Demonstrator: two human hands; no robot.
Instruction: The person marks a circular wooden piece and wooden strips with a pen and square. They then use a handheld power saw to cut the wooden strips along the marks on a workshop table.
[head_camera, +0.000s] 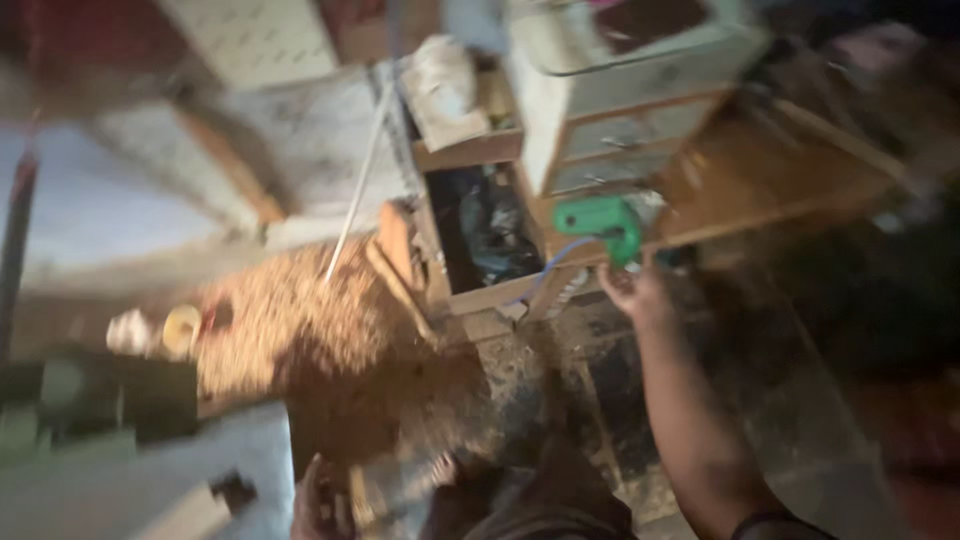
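The whole view is blurred by motion. My right hand (628, 288) is stretched forward and holds a green power tool (603, 222) with a blue cord (548, 272) hanging from it, just in front of a wooden workbench (760, 180). My left hand (318, 500) is low at the bottom edge, near the floor; I cannot tell whether it holds anything.
A heap of sawdust (300, 320) covers the floor left of centre. A wooden bench with drawers (620, 130) and an open box holding dark things (490, 230) stands ahead. A thin white rod (355, 190) leans over boards. A roll of tape (182, 328) lies at left.
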